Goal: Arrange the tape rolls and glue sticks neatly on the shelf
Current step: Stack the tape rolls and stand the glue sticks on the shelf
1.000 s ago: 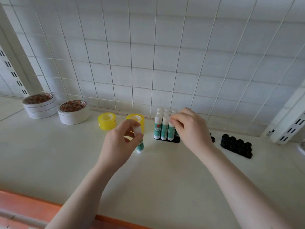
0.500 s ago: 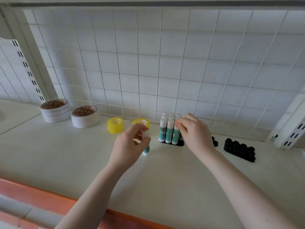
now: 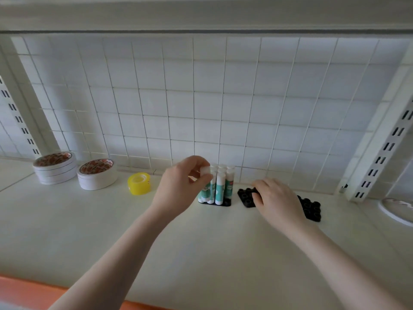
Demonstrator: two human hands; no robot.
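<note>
White tiles back the pale shelf (image 3: 201, 253). Left hand (image 3: 178, 191) pinches a glue stick (image 3: 206, 184) by its cap, beside other sticks. Right hand (image 3: 277, 200) rests, fingers relaxed, on a black holder (image 3: 245, 195).

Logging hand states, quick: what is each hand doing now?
Left hand: pinches a white-capped teal glue stick.
Right hand: rests on the black plastic socket tray.

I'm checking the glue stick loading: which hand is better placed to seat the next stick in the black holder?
The left hand. It already pinches a glue stick by its cap, right at the holder beside the standing sticks. The right hand rests on a separate empty black tray.
</note>
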